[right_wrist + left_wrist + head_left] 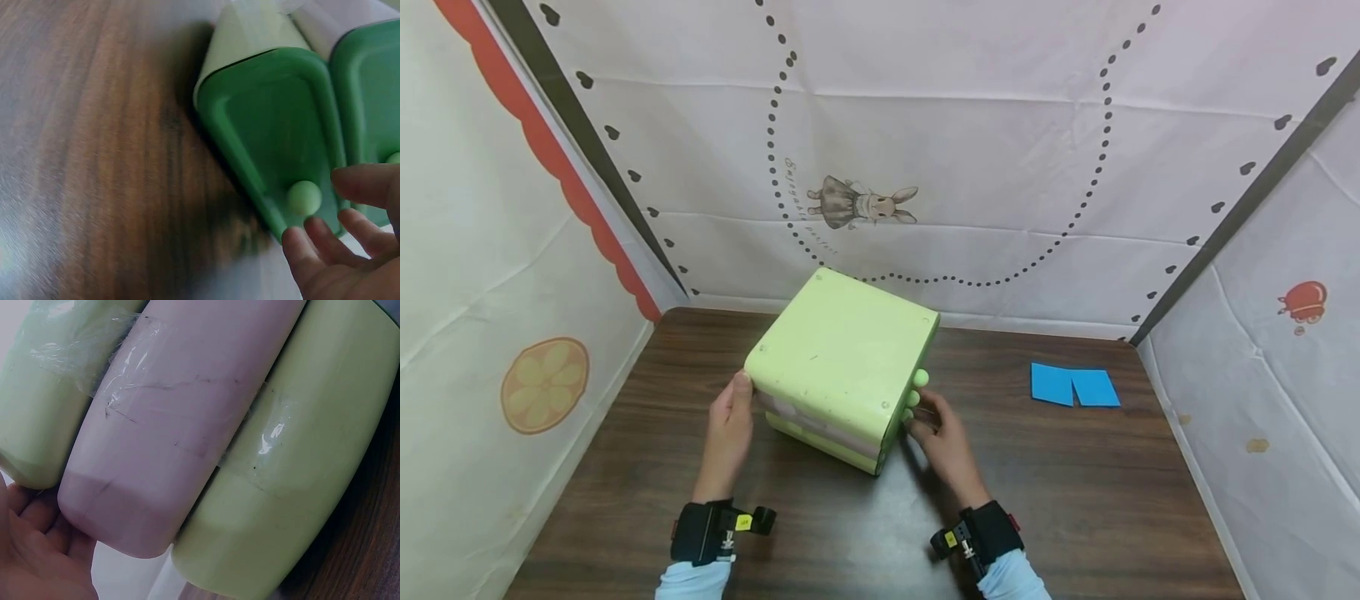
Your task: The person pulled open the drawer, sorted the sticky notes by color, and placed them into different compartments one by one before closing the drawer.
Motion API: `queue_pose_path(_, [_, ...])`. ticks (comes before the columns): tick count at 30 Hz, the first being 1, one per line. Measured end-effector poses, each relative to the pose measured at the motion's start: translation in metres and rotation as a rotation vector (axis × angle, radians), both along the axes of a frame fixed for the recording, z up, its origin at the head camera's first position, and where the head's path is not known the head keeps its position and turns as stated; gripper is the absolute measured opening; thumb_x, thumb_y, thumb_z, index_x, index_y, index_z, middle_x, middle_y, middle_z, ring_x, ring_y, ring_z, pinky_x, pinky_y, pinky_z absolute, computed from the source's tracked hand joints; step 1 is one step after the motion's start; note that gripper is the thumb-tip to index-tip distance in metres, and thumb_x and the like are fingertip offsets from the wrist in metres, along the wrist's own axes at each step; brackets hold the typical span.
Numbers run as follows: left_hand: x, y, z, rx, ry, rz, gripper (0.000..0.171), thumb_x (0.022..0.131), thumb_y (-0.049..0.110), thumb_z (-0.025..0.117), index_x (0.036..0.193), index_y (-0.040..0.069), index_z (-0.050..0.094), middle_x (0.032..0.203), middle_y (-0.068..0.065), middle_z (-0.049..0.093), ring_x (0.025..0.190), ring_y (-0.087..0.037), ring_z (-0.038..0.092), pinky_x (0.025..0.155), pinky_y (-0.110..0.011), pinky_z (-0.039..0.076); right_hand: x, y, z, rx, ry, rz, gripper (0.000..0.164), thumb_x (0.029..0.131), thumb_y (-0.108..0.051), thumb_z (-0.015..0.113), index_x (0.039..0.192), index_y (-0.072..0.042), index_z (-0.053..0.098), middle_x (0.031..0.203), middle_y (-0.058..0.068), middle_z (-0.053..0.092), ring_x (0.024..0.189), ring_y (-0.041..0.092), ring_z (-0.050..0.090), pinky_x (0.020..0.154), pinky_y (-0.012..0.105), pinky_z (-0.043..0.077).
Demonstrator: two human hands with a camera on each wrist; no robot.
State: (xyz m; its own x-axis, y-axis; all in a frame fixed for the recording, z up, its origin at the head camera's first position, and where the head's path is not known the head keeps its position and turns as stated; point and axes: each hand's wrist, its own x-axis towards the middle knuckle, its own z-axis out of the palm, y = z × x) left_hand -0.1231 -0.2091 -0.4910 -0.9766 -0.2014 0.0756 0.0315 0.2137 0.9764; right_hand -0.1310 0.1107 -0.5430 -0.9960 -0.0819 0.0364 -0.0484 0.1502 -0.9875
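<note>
Our left hand [727,429] grips the green box [842,350] by its left edge; our right hand [949,446], fingers loosely parted, is beside its knobs [920,378]. Over the table [1075,483], it seems light, stiff, slick: best held by opposite sides.

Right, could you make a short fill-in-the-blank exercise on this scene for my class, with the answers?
1. The paper lying flat on the table is coloured ____.
2. The hand farther from the round knobs is the person's ____ hand.
3. As the head camera sees it, the paper lies to the ____ of the light green box.
4. In the right wrist view, the box's end panels are dark ____.

Missing words: blue; left; right; green.
</note>
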Motion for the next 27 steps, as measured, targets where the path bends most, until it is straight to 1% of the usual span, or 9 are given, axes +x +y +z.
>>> queue_pose_path(4, [0.0, 0.001, 0.0, 0.0, 0.008, 0.0, 0.065, 0.116, 0.049, 0.035, 0.159, 0.001, 0.045, 0.166, -0.013, 0.04, 0.155, -0.025, 0.032, 0.127, -0.047, 0.026, -0.002, -0.001, -0.006, -0.011, -0.024, 0.021, 0.047, 0.106, -0.008, 0.067, 0.151, -0.002, 0.053, 0.141, 0.02, 0.062, 0.129, 0.038, 0.062, 0.104, 0.047, 0.055])
queue_pose_path(9, [0.001, 0.002, 0.001, -0.008, 0.021, 0.007, 0.064, 0.116, 0.047, 0.035, 0.159, 0.001, 0.045, 0.165, -0.014, 0.04, 0.155, -0.025, 0.032, 0.127, -0.047, 0.026, -0.005, -0.002, -0.009, -0.013, -0.03, 0.001, 0.05, 0.106, -0.009, 0.068, 0.153, -0.006, 0.053, 0.14, 0.019, 0.062, 0.126, 0.038, 0.065, 0.103, 0.044, 0.056])
queue_pose_path(11, [0.001, 0.002, 0.001, -0.009, 0.025, 0.011, 0.064, 0.116, 0.047, 0.035, 0.159, 0.001, 0.046, 0.165, -0.014, 0.041, 0.155, -0.025, 0.032, 0.127, -0.048, 0.026, -0.006, -0.002, -0.01, -0.004, -0.023, 0.0, 0.051, 0.105, -0.009, 0.069, 0.153, -0.005, 0.053, 0.138, 0.019, 0.063, 0.123, 0.037, 0.067, 0.1, 0.042, 0.058])
queue_pose_path(13, [0.001, 0.002, 0.001, -0.009, 0.028, 0.014, 0.064, 0.116, 0.048, 0.035, 0.158, 0.001, 0.046, 0.165, -0.014, 0.042, 0.155, -0.025, 0.032, 0.127, -0.048, 0.026, -0.007, -0.002, -0.011, 0.01, -0.023, -0.003, 0.051, 0.105, -0.01, 0.07, 0.153, -0.006, 0.053, 0.136, 0.018, 0.064, 0.118, 0.036, 0.069, 0.091, 0.038, 0.06])
queue_pose_path(15, [0.001, 0.002, 0.001, -0.011, 0.026, 0.015, 0.065, 0.116, 0.049, 0.035, 0.159, 0.001, 0.046, 0.165, -0.013, 0.042, 0.155, -0.024, 0.032, 0.127, -0.048, 0.026, -0.008, -0.002, -0.014, 0.016, -0.009, -0.01, 0.05, 0.105, -0.009, 0.07, 0.152, -0.005, 0.053, 0.133, 0.02, 0.065, 0.111, 0.036, 0.071, 0.08, 0.034, 0.059])
queue_pose_path(17, [0.001, 0.003, 0.001, -0.009, 0.03, 0.012, 0.064, 0.116, 0.048, 0.035, 0.159, 0.001, 0.046, 0.165, -0.013, 0.041, 0.155, -0.024, 0.032, 0.127, -0.047, 0.026, -0.01, -0.001, -0.016, 0.022, 0.005, -0.021, 0.049, 0.105, -0.007, 0.07, 0.151, -0.006, 0.054, 0.131, 0.021, 0.067, 0.107, 0.035, 0.072, 0.076, 0.031, 0.057])
queue_pose_path(21, [0.001, 0.003, 0.001, -0.011, 0.031, 0.013, 0.064, 0.117, 0.047, 0.034, 0.159, 0.001, 0.045, 0.165, -0.013, 0.04, 0.155, -0.024, 0.031, 0.127, -0.047, 0.025, -0.012, -0.002, -0.016, 0.03, 0.032, -0.016, 0.048, 0.104, -0.001, 0.065, 0.15, -0.004, 0.052, 0.128, 0.024, 0.067, 0.103, 0.035, 0.071, 0.078, 0.033, 0.057])
queue_pose_path(23, [0.001, 0.002, 0.001, -0.012, 0.031, 0.018, 0.064, 0.117, 0.047, 0.034, 0.158, 0.0, 0.046, 0.165, -0.014, 0.041, 0.155, -0.025, 0.032, 0.127, -0.047, 0.026, -0.013, -0.003, -0.014, 0.047, 0.021, -0.008, 0.049, 0.104, 0.001, 0.062, 0.151, -0.007, 0.051, 0.128, 0.022, 0.066, 0.101, 0.03, 0.069, 0.079, 0.034, 0.055])
queue_pose_path(27, [0.0, 0.001, -0.001, -0.016, 0.014, 0.014, 0.064, 0.116, 0.048, 0.034, 0.158, 0.001, 0.046, 0.165, -0.014, 0.041, 0.155, -0.025, 0.032, 0.127, -0.048, 0.026, -0.013, -0.005, -0.012, 0.085, -0.023, -0.009, 0.053, 0.104, 0.0, 0.058, 0.154, -0.014, 0.048, 0.129, 0.019, 0.063, 0.103, 0.027, 0.067, 0.081, 0.039, 0.054])
